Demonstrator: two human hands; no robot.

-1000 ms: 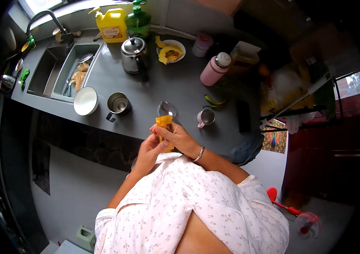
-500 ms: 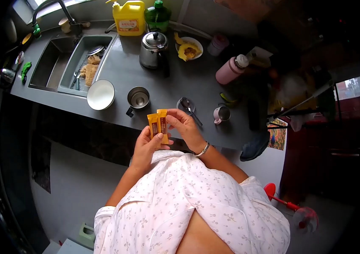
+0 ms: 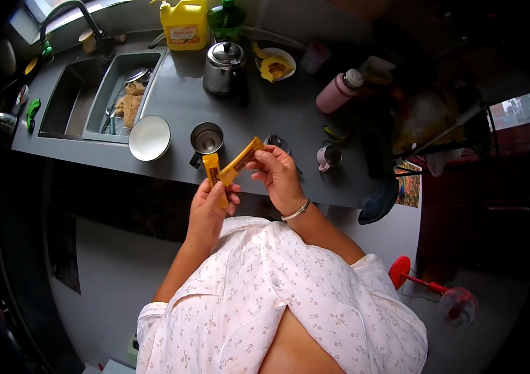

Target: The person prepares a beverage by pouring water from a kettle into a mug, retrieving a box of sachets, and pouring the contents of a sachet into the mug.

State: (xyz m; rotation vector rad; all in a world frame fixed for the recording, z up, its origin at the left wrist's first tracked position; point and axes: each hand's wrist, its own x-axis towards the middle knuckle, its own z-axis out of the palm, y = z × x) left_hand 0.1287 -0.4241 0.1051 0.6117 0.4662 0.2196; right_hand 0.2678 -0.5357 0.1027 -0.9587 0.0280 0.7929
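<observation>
Two narrow yellow stick packets are held in front of my body, over the counter's front edge. My left hand (image 3: 210,206) pinches one stick packet (image 3: 211,167), which points up and away from me. The other stick packet (image 3: 242,161) slants up to the right, its upper end between the thumb and fingers of my right hand (image 3: 279,179). Its lower end meets the fingers of my left hand. Just beyond the packets stands a metal cup with a black handle (image 3: 207,138). A spoon on a small dish (image 3: 277,144) is partly hidden behind my right hand.
A white bowl (image 3: 149,138) sits left of the cup, near the sink (image 3: 72,100). Farther back are a steel kettle (image 3: 224,68), a plate of yellow peel (image 3: 291,68) and a pink bottle (image 3: 338,93). A small mug (image 3: 329,157) stands at the right.
The two packets were side by side and upright in my left hand. Now my right hand has swung one out to the right, and they form a V.
</observation>
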